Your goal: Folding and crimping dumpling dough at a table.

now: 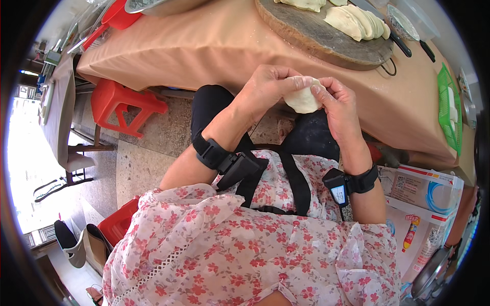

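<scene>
A flattened round of pale dough [302, 100] hangs between my two hands, in front of the table's edge and above my lap. My left hand [276, 82] pinches its upper left part between thumb and fingers. On the right side, my right hand [337, 100] grips the dough's edge with thumb and fingers. Beyond the hands, a round wooden chopping board [306, 42] lies on the table [183, 49]. It bears a row of overlapping dough slices [354, 23] and more dough [304, 4] at the far edge.
Black-handled knives [401, 45] and a patterned bowl [402, 22] lie right of the board. A green plastic basket [445, 114] stands at the table's right end. At the far left are a metal basin [153, 7] and red dipper [118, 17]. A red stool [124, 105] is below left.
</scene>
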